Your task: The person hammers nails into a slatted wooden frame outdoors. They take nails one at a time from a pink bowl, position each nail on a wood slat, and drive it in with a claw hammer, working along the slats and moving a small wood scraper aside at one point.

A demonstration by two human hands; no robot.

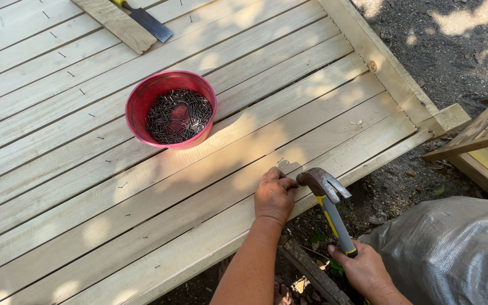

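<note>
Fingers of the left hand [274,195] pinch something too small to tell against the pale plank panel [289,107]; right hand [366,271] grips a claw hammer [327,195]; red bowl of nails [171,108] sits well apart.

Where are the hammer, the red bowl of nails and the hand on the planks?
hammer [324,183], head view, on its metal head.
red bowl [142,101], head view, on its left rim.
left hand [275,196], head view, on its back.

Bare planks of the worktop [57,186] lie open to the left of the hands. The red bowl of nails [171,109] stands well apart above them. A grey sack [458,248] crowds the right side, beside the worktop's edge.
</note>
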